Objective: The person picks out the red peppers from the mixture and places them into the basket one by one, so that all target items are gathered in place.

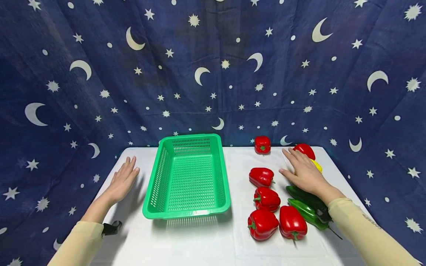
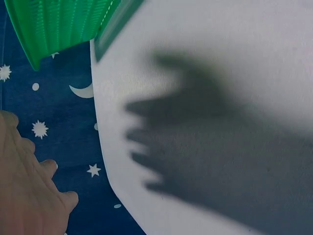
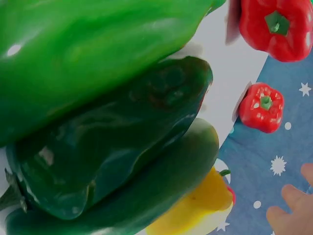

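Observation:
My left hand (image 1: 122,181) hovers left of the green plastic basket (image 1: 186,214), fingers extended, with its shadow on the white cloth. In the left wrist view, that hand (image 2: 29,188) shows at the lower left and a basket corner (image 2: 63,24) at the top. Over the right side of the table, my right hand (image 1: 304,173) is spread flat and holds nothing. Around it are a yellow pepper (image 1: 317,166), a red bell pepper (image 1: 304,150), a dark green pepper (image 3: 112,137) and a light green pepper (image 3: 88,54). Another long green vegetable (image 3: 195,152) lies beside the dark one.
Several red bell peppers (image 1: 263,224) form a loose column between basket and right hand; one small red pepper (image 1: 262,144) sits at the back edge. A dark blue curtain (image 1: 213,92) with moons and stars hangs behind the white table (image 1: 199,247).

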`<state>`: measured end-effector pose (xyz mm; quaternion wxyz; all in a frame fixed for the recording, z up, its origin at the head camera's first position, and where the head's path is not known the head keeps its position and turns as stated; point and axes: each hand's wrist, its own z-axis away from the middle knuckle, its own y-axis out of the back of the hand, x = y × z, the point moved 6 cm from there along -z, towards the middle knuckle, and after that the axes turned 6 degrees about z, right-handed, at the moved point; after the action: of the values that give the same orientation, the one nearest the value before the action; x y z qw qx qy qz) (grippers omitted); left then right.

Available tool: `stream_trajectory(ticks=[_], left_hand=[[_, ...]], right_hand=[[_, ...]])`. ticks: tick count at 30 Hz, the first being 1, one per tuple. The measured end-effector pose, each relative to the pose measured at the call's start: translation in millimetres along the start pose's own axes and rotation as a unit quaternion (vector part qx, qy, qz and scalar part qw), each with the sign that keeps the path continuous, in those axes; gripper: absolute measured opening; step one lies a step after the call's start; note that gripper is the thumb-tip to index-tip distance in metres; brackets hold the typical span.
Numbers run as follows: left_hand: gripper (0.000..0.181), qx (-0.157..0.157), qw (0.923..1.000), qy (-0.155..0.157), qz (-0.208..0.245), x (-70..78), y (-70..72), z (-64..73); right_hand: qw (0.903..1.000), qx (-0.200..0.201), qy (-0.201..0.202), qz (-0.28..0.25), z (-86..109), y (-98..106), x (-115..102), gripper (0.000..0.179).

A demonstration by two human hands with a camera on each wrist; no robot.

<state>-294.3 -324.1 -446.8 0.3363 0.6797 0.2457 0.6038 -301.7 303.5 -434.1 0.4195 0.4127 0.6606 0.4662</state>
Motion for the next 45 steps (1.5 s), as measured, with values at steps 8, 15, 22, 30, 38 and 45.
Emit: stream_trajectory(ticks=[8, 15, 22, 30, 38, 45], left_hand=[[0.070, -0.009, 0.9984, -0.027, 0.049, 4.8, -4.7, 1.9], [0.068, -0.033, 0.9919, -0.041, 0.116, 13.8, -10.8, 6.4], [0.065, -0.052, 0.9856, -0.054, 0.152, 17.3, -19.6, 10.0], [0.060, -0.051, 0.9795, -0.085, 0.175, 25.3, -24.5, 15.2], [0.050, -0.054, 0.9760, -0.099, 0.186, 29.2, -32.1, 18.5], [0.038, -0.049, 0.9722, -0.113, 0.199, 29.1, -34.0, 20.2]], right_hand=[[0.9992, -0.039, -0.002, -0.010, -3.8, -4.0, -8.0, 0.089], [0.9976, -0.067, -0.011, -0.017, -5.1, -7.0, -14.0, 0.091], [0.9964, -0.079, -0.011, -0.027, -5.4, -9.6, -19.6, 0.090], [0.9944, -0.098, -0.003, -0.039, -7.1, -13.6, -24.3, 0.092], [0.9909, -0.120, 0.009, -0.059, -4.5, -19.7, -28.9, 0.087], [0.9745, -0.176, -0.019, -0.138, -7.0, -24.6, -26.9, 0.087]])
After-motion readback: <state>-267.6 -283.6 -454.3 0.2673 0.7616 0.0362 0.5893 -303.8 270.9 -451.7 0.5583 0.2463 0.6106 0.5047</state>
